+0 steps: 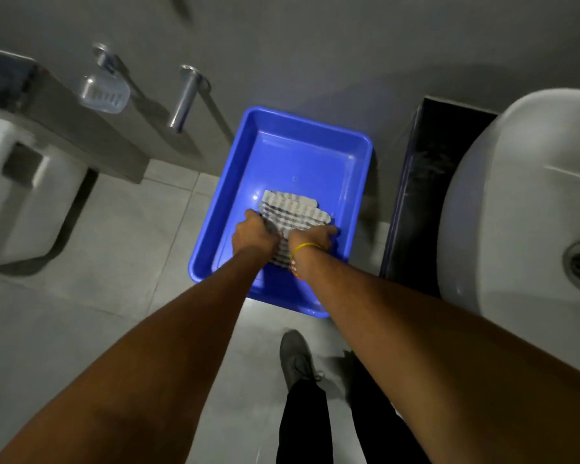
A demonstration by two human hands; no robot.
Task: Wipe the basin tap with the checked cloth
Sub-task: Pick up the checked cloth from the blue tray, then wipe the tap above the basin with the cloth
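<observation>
Step judged: cloth pick-up | grey-and-white checked woven cloth (292,212) lies in rectangular blue plastic tray (278,128) on floor, nothing else inside | left hand (253,234) and right hand (313,237) clenched on its near edge, seemingly for lifting | white ceramic basin (516,195) at 3 o'clock, tap unseen.

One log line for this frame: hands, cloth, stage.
stage: fetching cloth | left hand: on cloth | right hand: on cloth | cloth: in blue tub | tap: not in view
</observation>
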